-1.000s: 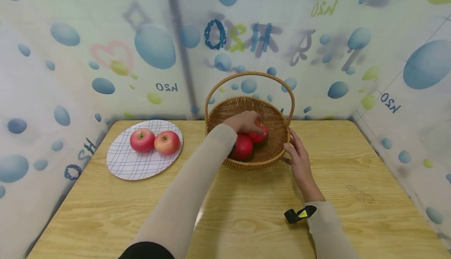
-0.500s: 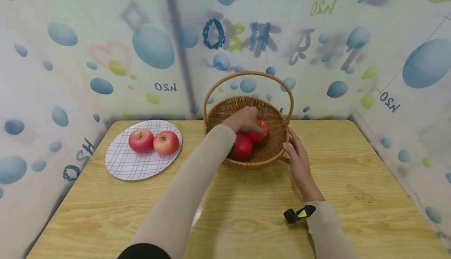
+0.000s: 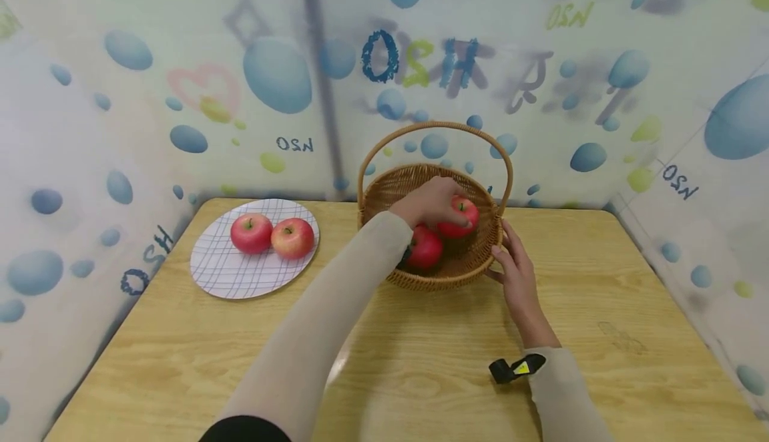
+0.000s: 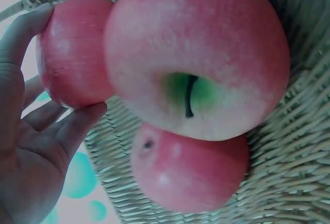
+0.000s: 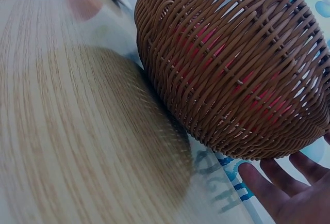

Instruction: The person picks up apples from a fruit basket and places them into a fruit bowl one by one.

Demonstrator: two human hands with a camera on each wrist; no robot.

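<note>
My left hand (image 3: 431,201) reaches into the tilted wicker basket (image 3: 438,283) and grips a red apple (image 3: 461,217) between thumb and fingers. A second red apple (image 3: 425,248) lies in front of it. In the left wrist view the held apple (image 4: 77,53) is at the left, beside a large nearer apple (image 4: 201,43) showing its stem. Another apple (image 4: 191,170) rests against the weave below. My right hand (image 3: 519,282) holds the basket's right side, thumb at the rim. The right wrist view shows its fingers (image 5: 278,182) against the woven wall.
To the left, a white plate (image 3: 240,282) with a grid pattern bears two apples, a red apple (image 3: 251,233) and a paler apple (image 3: 292,238). The basket's tall handle (image 3: 435,125) arches up before the patterned backdrop (image 3: 276,75). All stand on a wooden table (image 3: 450,375).
The apple in my left hand has shifted slightly up and right within the basket, showing more of itself. The right hand keeps its hold. The whole head view has shifted a little.
</note>
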